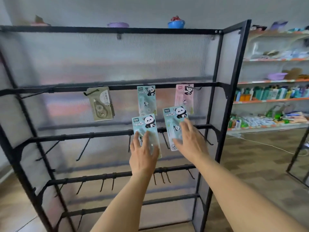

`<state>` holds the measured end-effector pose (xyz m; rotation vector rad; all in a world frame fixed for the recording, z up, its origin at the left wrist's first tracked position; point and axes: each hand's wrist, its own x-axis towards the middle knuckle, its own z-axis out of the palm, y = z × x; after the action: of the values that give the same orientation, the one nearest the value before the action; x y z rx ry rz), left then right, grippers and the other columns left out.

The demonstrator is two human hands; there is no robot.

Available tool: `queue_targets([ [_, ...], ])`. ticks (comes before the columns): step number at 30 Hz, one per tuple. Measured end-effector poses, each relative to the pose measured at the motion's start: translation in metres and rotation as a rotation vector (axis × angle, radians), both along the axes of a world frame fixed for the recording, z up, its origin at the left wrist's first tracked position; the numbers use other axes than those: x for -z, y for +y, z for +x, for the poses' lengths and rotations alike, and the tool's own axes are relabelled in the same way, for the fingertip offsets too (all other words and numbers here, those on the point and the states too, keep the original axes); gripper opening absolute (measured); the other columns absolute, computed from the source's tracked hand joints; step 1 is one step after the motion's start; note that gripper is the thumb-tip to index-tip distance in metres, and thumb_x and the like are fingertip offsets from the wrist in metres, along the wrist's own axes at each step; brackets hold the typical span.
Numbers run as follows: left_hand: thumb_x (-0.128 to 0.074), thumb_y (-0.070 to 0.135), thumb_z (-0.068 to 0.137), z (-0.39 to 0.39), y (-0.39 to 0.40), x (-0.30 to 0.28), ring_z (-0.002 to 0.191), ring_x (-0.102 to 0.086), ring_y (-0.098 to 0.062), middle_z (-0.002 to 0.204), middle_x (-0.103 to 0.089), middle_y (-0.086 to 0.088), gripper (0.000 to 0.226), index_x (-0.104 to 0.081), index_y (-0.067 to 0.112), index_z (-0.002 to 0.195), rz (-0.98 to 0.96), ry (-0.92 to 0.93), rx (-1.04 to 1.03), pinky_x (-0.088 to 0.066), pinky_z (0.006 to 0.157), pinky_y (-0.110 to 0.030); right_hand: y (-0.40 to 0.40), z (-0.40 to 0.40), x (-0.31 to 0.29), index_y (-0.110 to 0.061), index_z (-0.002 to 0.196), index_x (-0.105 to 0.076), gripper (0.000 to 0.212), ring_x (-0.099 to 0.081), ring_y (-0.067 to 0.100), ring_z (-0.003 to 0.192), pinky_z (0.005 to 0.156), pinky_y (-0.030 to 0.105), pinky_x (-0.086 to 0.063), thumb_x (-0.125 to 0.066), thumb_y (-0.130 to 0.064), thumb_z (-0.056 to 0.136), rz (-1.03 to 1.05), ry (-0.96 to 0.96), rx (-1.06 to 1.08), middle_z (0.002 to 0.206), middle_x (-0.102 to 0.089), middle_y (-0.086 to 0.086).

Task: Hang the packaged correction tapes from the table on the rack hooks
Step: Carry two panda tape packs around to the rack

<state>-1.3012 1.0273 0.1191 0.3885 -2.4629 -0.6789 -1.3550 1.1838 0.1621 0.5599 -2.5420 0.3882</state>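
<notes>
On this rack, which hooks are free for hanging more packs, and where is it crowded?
Free: the upper rail's far-left hook beside the grey pack, and the second rail's left hooks. Crowded: upper right, where the blue pack and pink pack hang and both hands hold packs.

"panda" is showing in white letters on the blue pack [145, 129] the left hand [144, 153] is holding, on the blue pack [174, 121] at the right hand [190, 141], and on a hanging blue pack [146, 99]. the smaller print and the pink pack's [184, 96] lettering are reading as blur.
</notes>
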Motion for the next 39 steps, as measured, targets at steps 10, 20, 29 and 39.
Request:
queue_targets([
  [10, -0.046, 0.049, 0.097, -0.001, -0.002, -0.019, 0.145, -0.016, -0.024, 0.162, -0.003, 0.002, 0.062, -0.019, 0.039, 0.152, 0.005, 0.153, -0.14, -0.052, 0.086, -0.041, -0.021, -0.023, -0.023, -0.01, 0.142, -0.032, 0.059, -0.037, 0.029, 0.135, 0.088, 0.035, -0.056, -0.056, -0.035, 0.094, -0.011, 0.134, -0.212, 0.159, -0.014, 0.008],
  [20, -0.049, 0.05, 0.095, -0.006, -0.009, -0.033, 0.145, -0.013, -0.023, 0.162, -0.007, -0.002, 0.065, -0.023, 0.035, 0.152, -0.048, 0.255, -0.145, -0.047, 0.096, -0.043, -0.048, -0.021, -0.041, -0.016, 0.151, -0.021, 0.07, -0.035, 0.026, 0.133, 0.095, 0.034, -0.049, -0.055, -0.038, 0.095, 0.016, 0.133, -0.207, 0.159, -0.01, 0.004],
  [29, -0.05, 0.05, 0.095, -0.014, -0.025, -0.031, 0.144, -0.017, -0.026, 0.161, -0.011, -0.004, 0.064, -0.025, 0.033, 0.152, -0.066, 0.287, -0.132, -0.049, 0.094, -0.045, -0.07, -0.021, -0.046, -0.012, 0.153, -0.021, 0.071, -0.028, 0.029, 0.14, 0.1, 0.04, -0.043, -0.052, -0.039, 0.095, -0.019, 0.132, -0.158, 0.161, -0.012, 0.006],
  [39, -0.05, 0.051, 0.095, -0.025, -0.035, -0.027, 0.144, -0.017, -0.026, 0.161, -0.013, -0.005, 0.065, -0.026, 0.033, 0.152, -0.059, 0.314, -0.106, -0.051, 0.091, -0.045, -0.077, -0.022, -0.042, -0.015, 0.153, -0.021, 0.066, -0.026, 0.025, 0.14, 0.104, 0.036, -0.039, -0.044, -0.04, 0.096, -0.077, 0.112, -0.072, 0.161, -0.017, 0.004],
])
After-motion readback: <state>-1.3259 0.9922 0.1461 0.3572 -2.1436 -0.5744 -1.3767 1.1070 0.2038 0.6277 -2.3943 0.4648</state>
